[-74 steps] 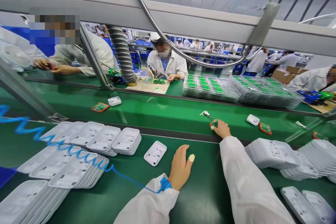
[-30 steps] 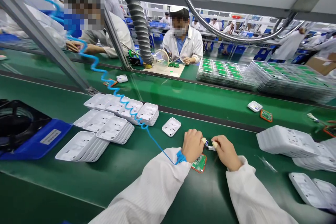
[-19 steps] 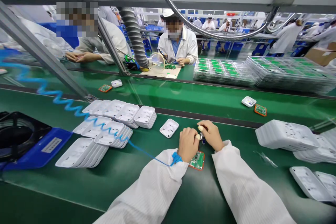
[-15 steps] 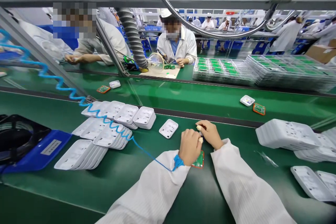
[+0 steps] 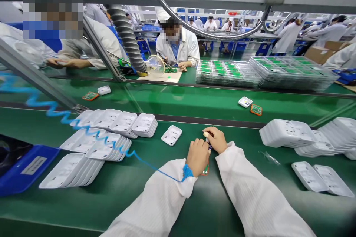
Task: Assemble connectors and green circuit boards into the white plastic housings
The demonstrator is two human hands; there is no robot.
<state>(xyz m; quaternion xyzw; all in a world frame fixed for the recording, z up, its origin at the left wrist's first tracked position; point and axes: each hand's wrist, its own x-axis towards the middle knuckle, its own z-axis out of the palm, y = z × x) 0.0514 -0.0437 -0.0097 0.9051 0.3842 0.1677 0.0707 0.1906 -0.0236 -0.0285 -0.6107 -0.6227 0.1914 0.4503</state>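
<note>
My left hand (image 5: 197, 156), with a blue wrist strap (image 5: 187, 172) at its cuff, is closed with curled fingers over a green circuit board with an orange edge (image 5: 205, 170). Most of that board is hidden under the hand. My right hand (image 5: 217, 141) is closed too, thumb and fingers pinched together just beyond the left, with a cream finger cot (image 5: 206, 134) on one fingertip. Between the hands shows a small dark and whitish piece (image 5: 209, 145), too small and covered to name. A single white plastic housing (image 5: 171, 135) lies to the left of my hands.
Stacked white housings (image 5: 91, 170) stand at left, more stacks (image 5: 286, 133) at right. A coiled blue cord (image 5: 94, 133) crosses the left side to my wrist. A clear plastic scrap (image 5: 270, 158) lies at right. Beyond is a green conveyor belt (image 5: 178, 100); co-workers sit behind it.
My view has swung a little to the right, so the scene sits further left. My left hand now covers more of the circuit board. Both hands remain close together.
</note>
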